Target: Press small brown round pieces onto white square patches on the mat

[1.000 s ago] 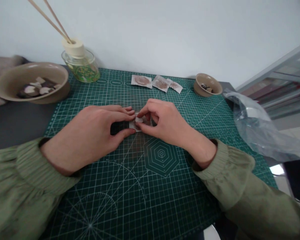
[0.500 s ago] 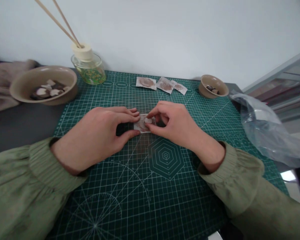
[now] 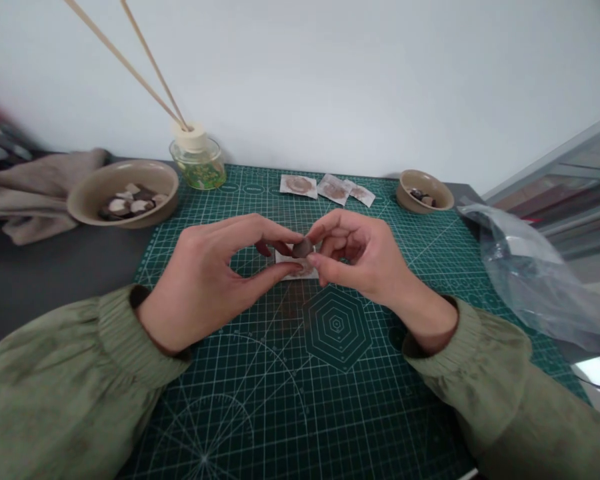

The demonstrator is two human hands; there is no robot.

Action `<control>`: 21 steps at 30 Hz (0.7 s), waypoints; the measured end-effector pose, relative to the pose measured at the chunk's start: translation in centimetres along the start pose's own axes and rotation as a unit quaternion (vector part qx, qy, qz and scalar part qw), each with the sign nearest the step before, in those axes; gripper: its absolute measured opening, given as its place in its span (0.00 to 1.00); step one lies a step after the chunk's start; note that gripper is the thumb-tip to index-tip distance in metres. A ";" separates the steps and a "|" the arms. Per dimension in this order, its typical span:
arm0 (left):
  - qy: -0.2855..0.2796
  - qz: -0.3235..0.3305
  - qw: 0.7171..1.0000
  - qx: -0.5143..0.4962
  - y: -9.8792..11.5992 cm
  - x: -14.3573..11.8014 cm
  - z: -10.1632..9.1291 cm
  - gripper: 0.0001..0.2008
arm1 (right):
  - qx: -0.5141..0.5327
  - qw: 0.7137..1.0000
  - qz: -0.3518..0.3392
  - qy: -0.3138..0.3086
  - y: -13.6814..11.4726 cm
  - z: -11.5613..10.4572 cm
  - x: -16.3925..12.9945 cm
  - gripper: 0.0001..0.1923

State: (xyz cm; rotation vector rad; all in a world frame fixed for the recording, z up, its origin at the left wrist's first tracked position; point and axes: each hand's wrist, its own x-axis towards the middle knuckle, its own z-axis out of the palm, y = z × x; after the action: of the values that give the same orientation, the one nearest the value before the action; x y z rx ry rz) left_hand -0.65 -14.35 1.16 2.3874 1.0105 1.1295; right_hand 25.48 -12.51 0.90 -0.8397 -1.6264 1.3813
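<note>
Both hands pinch: left hand (image 3: 205,283) & right hand (image 3: 365,257) share a dark pebble (image 3: 303,248) just above white patch (image 3: 300,267) on mat (image 3: 330,400); placing step, I'd judge, needs steady centring.

Matt gridded cutting mat (image 3: 290,373), crinkled glossy plastic bag (image 3: 525,273)

Left hand (image 3: 207,283) and right hand (image 3: 363,257) meet fingertip to fingertip, each grip pinched

Two bowls (image 3: 123,193) (image 3: 424,191), four packets (image 3: 299,185) (image 3: 333,189) (image 3: 361,194) (image 3: 300,265), one diffuser (image 3: 197,160), two reeds (image 3: 125,63) (image 3: 153,63).
</note>
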 end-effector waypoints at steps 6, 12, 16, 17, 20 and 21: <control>0.025 -0.009 0.999 -0.020 0.6 0.0 0.1 0.03 | 0.010 0.999 -0.033 -0.019 0.2 0.0 -0.1 0.23; 0.041 -0.021 0.999 -0.012 0.7 0.0 0.1 0.05 | 0.033 0.998 -0.053 -0.015 0.3 0.2 -0.1 0.23; 0.046 -0.028 0.998 -0.024 0.8 0.0 0.2 0.04 | 0.036 0.998 -0.057 -0.011 0.3 0.1 -0.2 0.22; 0.048 -0.026 0.998 -0.024 0.8 0.0 0.2 0.04 | 0.037 0.998 -0.059 -0.011 0.3 0.1 -0.2 0.22; 0.050 -0.019 0.998 -0.020 0.8 0.0 0.2 0.03 | 0.035 0.997 -0.063 -0.010 0.4 0.0 -0.2 0.22; 0.051 -0.015 0.998 -0.018 0.8 0.0 0.2 0.02 | 0.034 0.997 -0.064 -0.011 0.4 0.0 -0.2 0.22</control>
State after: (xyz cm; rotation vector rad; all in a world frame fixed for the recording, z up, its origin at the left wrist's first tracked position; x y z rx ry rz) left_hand -0.09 -14.90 1.47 2.2989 1.0455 1.2583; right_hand 25.57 -12.58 0.46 -0.6707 -1.6109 1.3515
